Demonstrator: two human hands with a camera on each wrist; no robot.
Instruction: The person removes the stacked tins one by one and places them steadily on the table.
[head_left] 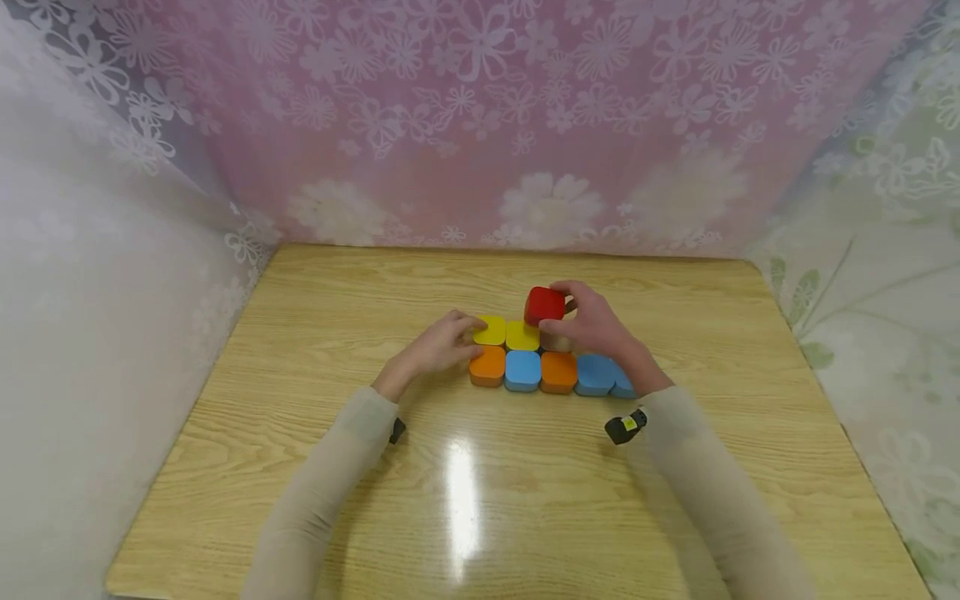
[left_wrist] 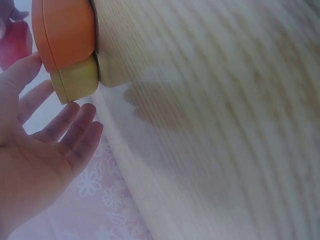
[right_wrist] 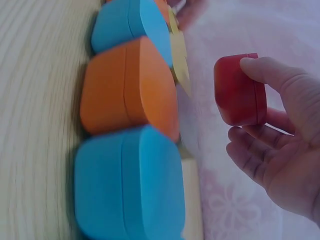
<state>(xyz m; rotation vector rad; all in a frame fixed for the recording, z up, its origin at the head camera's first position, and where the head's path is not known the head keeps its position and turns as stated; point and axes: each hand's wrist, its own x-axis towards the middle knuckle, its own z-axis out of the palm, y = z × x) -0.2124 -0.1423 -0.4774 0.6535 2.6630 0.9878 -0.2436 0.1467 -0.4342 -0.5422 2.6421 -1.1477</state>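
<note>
My right hand (head_left: 596,323) pinches a red rounded block (head_left: 544,306) between thumb and fingers, holding it above the back row of blocks. A thin seam runs round the red block, clear in the right wrist view. At the left end of the rows my left hand (head_left: 441,343) has its thumb at an orange block (head_left: 487,368) and a finger at a yellow block (head_left: 490,328). Its fingers look loosely extended in the left wrist view. Beside that yellow block sits a second yellow block (head_left: 522,335). A pale block (head_left: 556,342) is partly hidden under the right hand.
The front row continues rightward with a blue block (head_left: 522,371), another orange block (head_left: 558,372) and more blue blocks (head_left: 596,375), the last partly behind the right wrist. The wooden table (head_left: 337,292) meets a pink floral curtain (head_left: 450,167) at its back edge.
</note>
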